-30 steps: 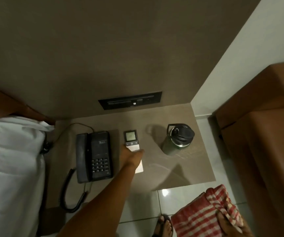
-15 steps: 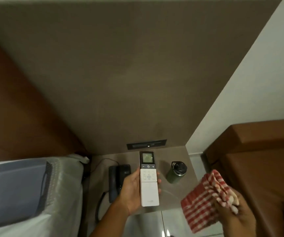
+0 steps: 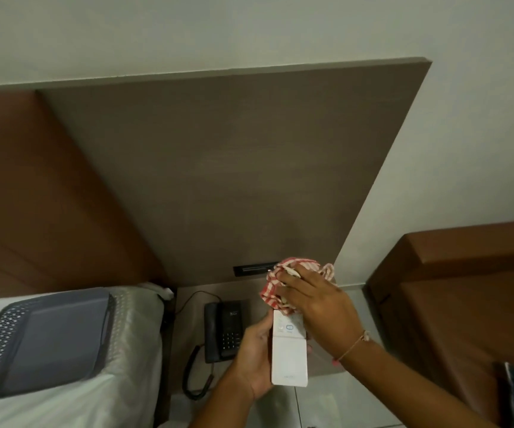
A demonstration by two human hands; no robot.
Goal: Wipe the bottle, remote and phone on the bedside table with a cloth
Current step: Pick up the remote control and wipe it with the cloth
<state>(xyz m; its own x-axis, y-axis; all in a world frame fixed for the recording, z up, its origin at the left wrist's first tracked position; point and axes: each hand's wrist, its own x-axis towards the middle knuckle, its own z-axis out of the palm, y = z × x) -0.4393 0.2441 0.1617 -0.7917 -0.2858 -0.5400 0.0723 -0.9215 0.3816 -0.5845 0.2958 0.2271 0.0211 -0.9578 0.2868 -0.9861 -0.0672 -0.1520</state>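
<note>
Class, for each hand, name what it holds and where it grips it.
The left hand holds the white remote by its lower left edge. The right hand holds the bunched checked cloth, pressed on the remote's top.

A hotel bedroom: bed (image 3: 64,381), padded headboard (image 3: 48,196), corded phone (image 3: 223,330) on bedside table (image 3: 187,319).

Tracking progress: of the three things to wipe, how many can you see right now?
2. The remote is in the left hand, the right hand pressing the cloth on its top. The phone sits on the bedside table. The bottle is likely hidden behind the hands.
</note>
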